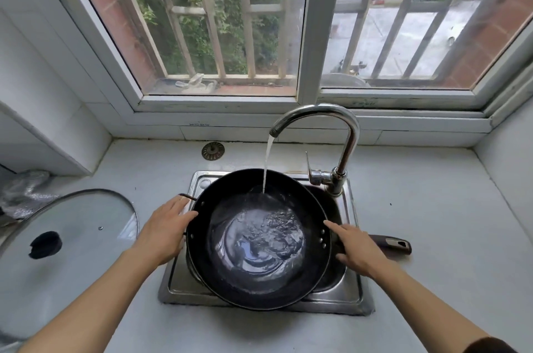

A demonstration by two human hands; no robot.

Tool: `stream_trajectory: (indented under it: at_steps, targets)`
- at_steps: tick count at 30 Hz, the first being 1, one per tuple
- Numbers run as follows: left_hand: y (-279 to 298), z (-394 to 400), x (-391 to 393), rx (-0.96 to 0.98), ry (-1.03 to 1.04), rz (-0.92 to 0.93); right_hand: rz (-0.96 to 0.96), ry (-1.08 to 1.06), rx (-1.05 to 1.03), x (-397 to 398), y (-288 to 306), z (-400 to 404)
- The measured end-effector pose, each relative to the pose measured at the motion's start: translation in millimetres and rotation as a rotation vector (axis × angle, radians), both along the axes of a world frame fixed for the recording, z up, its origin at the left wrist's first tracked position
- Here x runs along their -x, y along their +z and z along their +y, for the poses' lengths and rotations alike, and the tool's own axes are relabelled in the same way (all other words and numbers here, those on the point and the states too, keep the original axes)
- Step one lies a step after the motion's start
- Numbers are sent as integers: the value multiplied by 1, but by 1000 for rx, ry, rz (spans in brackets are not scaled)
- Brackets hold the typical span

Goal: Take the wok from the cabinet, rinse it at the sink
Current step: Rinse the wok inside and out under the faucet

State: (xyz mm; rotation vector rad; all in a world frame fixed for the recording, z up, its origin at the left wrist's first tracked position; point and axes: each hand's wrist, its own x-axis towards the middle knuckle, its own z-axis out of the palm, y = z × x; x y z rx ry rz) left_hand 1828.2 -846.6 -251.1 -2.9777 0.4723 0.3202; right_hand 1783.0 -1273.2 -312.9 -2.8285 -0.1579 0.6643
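black wok w/ water inside, over steel sink, under running tap

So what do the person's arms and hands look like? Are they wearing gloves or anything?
No gloves. Both the left hand and the right hand are bare, and the forearms are bare too. Only a bit of dark sleeve peeks in at the right arm's bottom edge. I can't see rings or a watch.

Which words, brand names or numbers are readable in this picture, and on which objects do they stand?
None can be read.
Small dark marking on the white tiled window ledge: too blurred to read.
Black round metal wok, curved chrome tap, round glass lid: no text visible.
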Motion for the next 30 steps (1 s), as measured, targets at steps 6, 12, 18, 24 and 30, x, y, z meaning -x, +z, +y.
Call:
stream_trajectory:
  at_steps: [6,12,18,24,30]
  targets:
    - [4,1,2,-67,21,18,-103,8,-52,3,-13,-2]
    - [3,-4,-19,-149,-79,7,-131,-89,-31,2,-12,11]
    - [0,4,-37,-271,-280,19,-179,-89,20,6,-17,14]
    - [-7,15,-37,-220,-357,-23,-225,-33,122,4,-21,17]
    - [-9,14,-43,-276,-376,36,-229,3,178,6,-22,16]
